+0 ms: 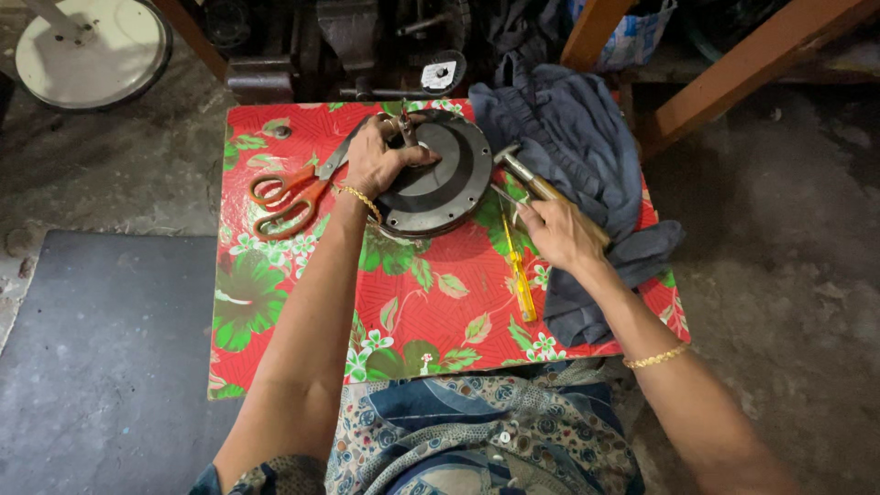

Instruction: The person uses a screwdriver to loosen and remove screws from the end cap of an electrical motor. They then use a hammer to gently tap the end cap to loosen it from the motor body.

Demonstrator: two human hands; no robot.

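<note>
the left hand (378,158) presses on a round dark metal disc (438,174); the right hand (559,234) holds a hammer (536,183).

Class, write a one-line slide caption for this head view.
Left hand steadies a dark round metal disc on a floral cloth while right hand grips a hammer.

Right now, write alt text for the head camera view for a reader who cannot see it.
Seen from above, a person's left hand presses on a dark round metal disc while the right hand grips a wooden-handled hammer, on a small table with a red floral cloth. Orange scissors, a yellow screwdriver and a blue-grey cloth lie around it.
</note>
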